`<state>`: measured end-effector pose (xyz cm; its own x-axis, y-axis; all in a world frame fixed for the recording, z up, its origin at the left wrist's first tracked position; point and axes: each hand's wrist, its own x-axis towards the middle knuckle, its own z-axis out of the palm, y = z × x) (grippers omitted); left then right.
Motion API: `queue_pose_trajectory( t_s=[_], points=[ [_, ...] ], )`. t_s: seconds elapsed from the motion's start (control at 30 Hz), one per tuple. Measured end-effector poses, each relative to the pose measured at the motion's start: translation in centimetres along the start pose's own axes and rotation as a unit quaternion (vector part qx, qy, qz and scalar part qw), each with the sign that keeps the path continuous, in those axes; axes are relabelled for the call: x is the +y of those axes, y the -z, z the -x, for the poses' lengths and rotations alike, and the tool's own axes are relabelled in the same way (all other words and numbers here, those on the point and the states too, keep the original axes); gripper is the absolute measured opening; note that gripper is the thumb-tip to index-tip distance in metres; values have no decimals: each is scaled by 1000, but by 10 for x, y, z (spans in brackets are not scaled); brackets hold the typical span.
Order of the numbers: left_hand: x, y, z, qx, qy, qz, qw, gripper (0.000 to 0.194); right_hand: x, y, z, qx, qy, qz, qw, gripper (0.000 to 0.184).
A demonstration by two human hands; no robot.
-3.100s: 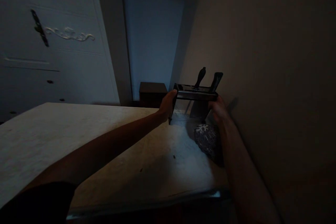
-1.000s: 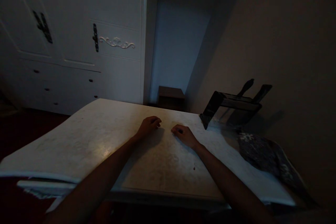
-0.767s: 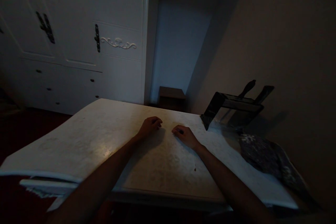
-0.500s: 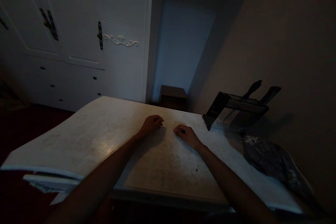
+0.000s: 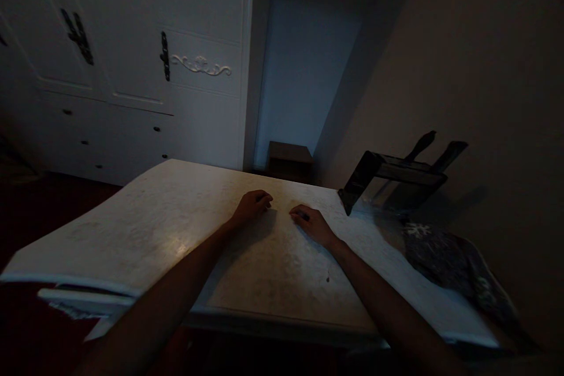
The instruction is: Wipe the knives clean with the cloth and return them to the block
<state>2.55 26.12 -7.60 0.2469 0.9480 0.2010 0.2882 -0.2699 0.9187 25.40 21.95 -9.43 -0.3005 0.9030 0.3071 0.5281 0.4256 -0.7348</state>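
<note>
Both of my hands rest on a pale, mottled tabletop (image 5: 282, 282), a short gap between them. My left hand (image 5: 254, 204) lies on its side near the middle, its fingers loosely curled and slightly apart, with nothing visible in them. To its right, my right hand (image 5: 311, 222) is also loosely bent. A dark hollow shows between its thumb and fingers, and I see nothing held there. The light is dim, so fine detail at the fingertips is hard to make out. A small dark speck (image 5: 328, 277) marks the table beside my right forearm.
A black stand with dark handles (image 5: 392, 173) rises at the table's back right, by the wall. Nearer lies a dark cloth with a white snowflake pattern (image 5: 434, 252). A white wardrobe (image 5: 205, 123) stands behind, and a brown box-like piece (image 5: 289, 154) sits past the far edge.
The whole view has shifted very slightly, with the scene a little higher and to the left. My hands keep the same pose and place on the table.
</note>
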Motion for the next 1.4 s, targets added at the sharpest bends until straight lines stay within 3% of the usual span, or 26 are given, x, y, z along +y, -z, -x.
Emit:
queue_pose_trajectory(
  t_s=[0.67, 1.4],
  points=[
    [0, 1, 0, 3, -1, -19, 1000, 39, 2, -2, 1, 34, -6, -52, 998, 28],
    [-1, 3, 0, 3, -5, -16, 1000, 39, 2, -3, 0, 28, 0, -19, 999, 21]
  ],
)
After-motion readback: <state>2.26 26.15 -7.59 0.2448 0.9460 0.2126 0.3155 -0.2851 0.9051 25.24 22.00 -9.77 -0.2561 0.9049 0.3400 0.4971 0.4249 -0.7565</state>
